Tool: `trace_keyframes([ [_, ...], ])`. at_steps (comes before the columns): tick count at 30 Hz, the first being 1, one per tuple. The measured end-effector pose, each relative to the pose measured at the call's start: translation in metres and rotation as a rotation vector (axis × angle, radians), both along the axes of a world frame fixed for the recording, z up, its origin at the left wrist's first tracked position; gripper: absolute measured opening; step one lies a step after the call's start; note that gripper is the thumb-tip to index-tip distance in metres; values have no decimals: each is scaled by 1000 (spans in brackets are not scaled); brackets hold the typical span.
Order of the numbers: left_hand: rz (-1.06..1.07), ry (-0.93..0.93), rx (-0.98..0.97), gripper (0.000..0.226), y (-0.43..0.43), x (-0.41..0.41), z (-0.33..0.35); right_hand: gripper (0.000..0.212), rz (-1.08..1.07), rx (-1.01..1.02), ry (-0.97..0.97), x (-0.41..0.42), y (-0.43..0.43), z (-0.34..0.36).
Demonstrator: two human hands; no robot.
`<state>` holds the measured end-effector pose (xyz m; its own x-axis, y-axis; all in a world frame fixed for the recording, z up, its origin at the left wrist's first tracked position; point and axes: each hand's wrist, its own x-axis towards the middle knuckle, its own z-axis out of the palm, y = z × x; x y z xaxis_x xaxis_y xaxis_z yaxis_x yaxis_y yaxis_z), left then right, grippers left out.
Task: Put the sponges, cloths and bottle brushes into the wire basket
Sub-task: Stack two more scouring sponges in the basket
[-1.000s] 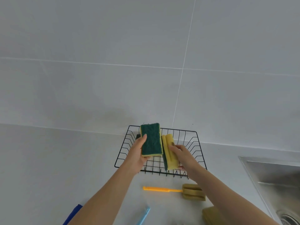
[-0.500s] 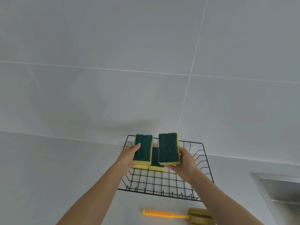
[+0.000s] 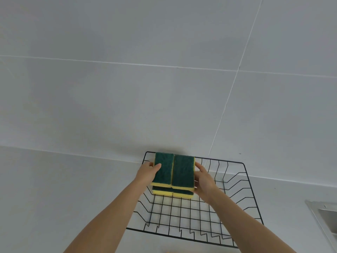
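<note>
Two bare forearms reach up from the bottom of the view over the pale table [image 3: 54,189]. Between them lies the near rim of the black wire basket [image 3: 182,216], its grid floor bare in the front half and on the right side.

Further in, the left hand [image 3: 148,173] holds the left sponge [image 3: 163,169] at its left edge, thumb laid on the green scouring face, fingers wrapped around the side. The right hand [image 3: 203,178] grips the right sponge [image 3: 183,172] along its right edge, fingers closed against the yellow foam. The two sponges sit side by side, touching, green faces up, within the far left part of the basket.

Under them show the yellow front edges of a lower pair of sponges [image 3: 172,193], which lies on the basket floor.

Beyond the basket, the table meets a grey tiled wall [image 3: 164,79]. At the right edge appears the corner of a steel sink [image 3: 326,214].
</note>
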<state>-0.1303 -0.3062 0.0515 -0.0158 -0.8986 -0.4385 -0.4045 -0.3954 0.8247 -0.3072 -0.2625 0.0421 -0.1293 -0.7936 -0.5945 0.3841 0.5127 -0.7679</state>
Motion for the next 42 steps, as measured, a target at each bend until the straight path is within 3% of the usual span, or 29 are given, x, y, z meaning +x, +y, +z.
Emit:
trace_keyframes([
  [3, -47, -113, -24, 40, -10, -2, -6, 42, 57, 9, 104, -4, -7, -7],
  [7, -163, -238, -78, 19, -16, -5, -13, 44, 111, 2, 237, -6, -13, -15],
  [13, -245, -352, -114, 32, -16, -10, -24, 43, 162, 31, 380, -8, -16, -20],
  [21, -241, -461, -185, 32, -16, -13, -28, 37, 317, 40, 500, -8, -17, -19],
  [27, -211, -523, -269, 33, -8, -13, -16, 45, 354, -3, 602, -12, -9, 0],
  [32, -285, -560, -421, 54, 7, -9, 7, 56, 437, -228, 873, -12, 12, 19],
  [35, -421, -695, -543, 60, 20, -12, 27, 64, 583, -316, 1165, -13, 29, 35],
  [39, -527, -831, -675, 64, 45, -28, 55, 97, 686, -393, 1534, -16, 59, 60],
  [42, -575, -853, -795, 77, 69, -43, 69, 101, 670, -425, 1673, -21, 86, 73],
])
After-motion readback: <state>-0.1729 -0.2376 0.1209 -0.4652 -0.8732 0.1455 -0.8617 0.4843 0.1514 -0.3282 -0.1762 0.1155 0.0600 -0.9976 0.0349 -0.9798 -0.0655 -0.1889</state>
